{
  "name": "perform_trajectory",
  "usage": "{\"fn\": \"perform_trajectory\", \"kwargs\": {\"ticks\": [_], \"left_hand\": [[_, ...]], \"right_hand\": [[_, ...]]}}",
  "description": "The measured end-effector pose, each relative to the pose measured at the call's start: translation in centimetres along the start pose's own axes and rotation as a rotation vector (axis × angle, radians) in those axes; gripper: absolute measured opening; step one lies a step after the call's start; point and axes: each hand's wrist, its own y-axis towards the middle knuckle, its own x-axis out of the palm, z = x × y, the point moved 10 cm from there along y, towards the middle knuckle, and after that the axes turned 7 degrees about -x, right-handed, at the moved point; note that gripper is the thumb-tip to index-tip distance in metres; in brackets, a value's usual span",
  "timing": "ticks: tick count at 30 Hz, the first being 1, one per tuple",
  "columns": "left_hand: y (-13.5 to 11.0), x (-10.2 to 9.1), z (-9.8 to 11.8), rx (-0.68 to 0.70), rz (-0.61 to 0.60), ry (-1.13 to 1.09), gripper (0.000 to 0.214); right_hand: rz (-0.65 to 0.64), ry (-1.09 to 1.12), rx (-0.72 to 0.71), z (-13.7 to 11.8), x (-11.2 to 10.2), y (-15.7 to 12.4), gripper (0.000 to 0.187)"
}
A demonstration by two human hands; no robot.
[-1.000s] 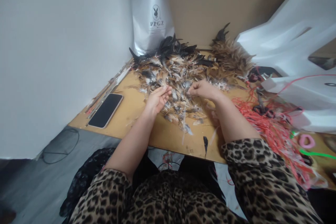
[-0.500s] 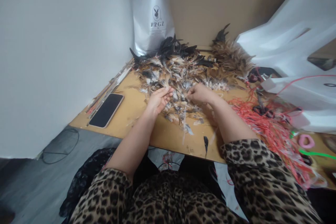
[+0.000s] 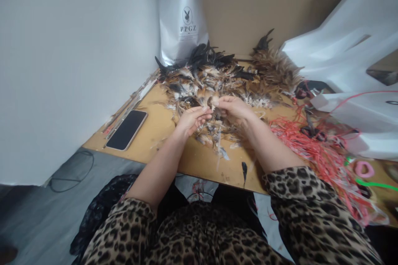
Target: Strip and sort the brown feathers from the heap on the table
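Note:
My left hand (image 3: 195,119) is closed in a pinch on the quill ends of some light brown feathers (image 3: 203,98). Close beside it, fingertips nearly touching, my right hand (image 3: 232,109) pinches a small pale feather (image 3: 214,102). Both hands are just above a loose pile of mixed brown, white and black feathers (image 3: 189,87) on the tabletop (image 3: 155,140). Long black feathers (image 3: 207,56) lie along the back of the pile. A fuller bunch of brown feathers (image 3: 278,66) rests at the back right.
A phone (image 3: 127,130) lies on the left. Red plastic strings (image 3: 307,145) are heaped on the right, with black-handled scissors (image 3: 309,126) among them and a pink ring (image 3: 364,169) nearby. A white printed bag (image 3: 183,20) stands behind; white bags (image 3: 329,54) fill the right side.
My right hand has lifted from the pile and come left to my left hand, with a feather in its fingers. My left hand has shifted slightly right.

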Motion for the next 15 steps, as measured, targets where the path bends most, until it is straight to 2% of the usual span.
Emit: {"fn": "perform_trajectory", "kwargs": {"ticks": [9,15], "left_hand": [[-0.1,0.2,-0.1,0.001,-0.01,0.016,0.014],[0.0,0.0,-0.1,0.025,0.014,0.094,0.016]], "right_hand": [[0.116,-0.197,-0.13,-1.0,0.5,-0.3,0.032],[0.151,-0.225,-0.208,-0.8,0.5,-0.2,0.027]]}}
